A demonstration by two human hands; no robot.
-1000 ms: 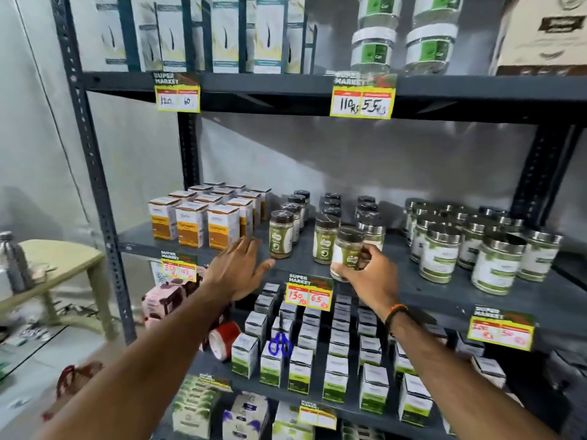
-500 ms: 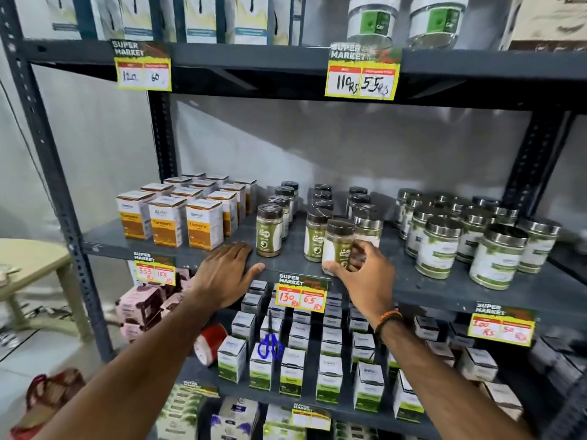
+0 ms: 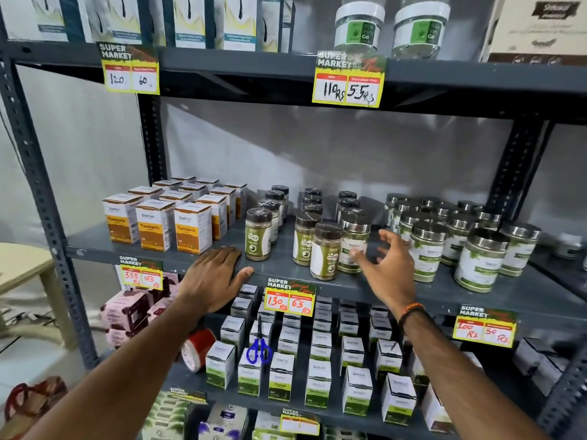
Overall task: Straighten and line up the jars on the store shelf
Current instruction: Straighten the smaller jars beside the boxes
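Brown-lidded jars of green powder stand in three rows on the middle shelf (image 3: 286, 271). One front jar (image 3: 326, 251) stands forward of its row, close to the shelf edge, label turned left. Left of it stand two front jars (image 3: 258, 234), (image 3: 305, 239), and a steel-lidded jar (image 3: 354, 241) stands just behind it. My right hand (image 3: 386, 266) hovers open to the right of that forward jar, fingers spread, touching nothing. My left hand (image 3: 211, 277) lies flat on the shelf edge, fingers apart, left of the jars.
Orange turmeric boxes (image 3: 155, 228) fill the shelf's left part, larger steel-lidded jars (image 3: 482, 260) the right. Price tags (image 3: 289, 296) hang from the shelf edges. Below are small white-green boxes (image 3: 281, 376) and blue scissors (image 3: 259, 350). Gel tubs (image 3: 359, 25) stand above.
My right hand has let go of the forward jar and drawn back to the right, now open. The jar stands on the shelf. My left hand stays on the shelf edge.
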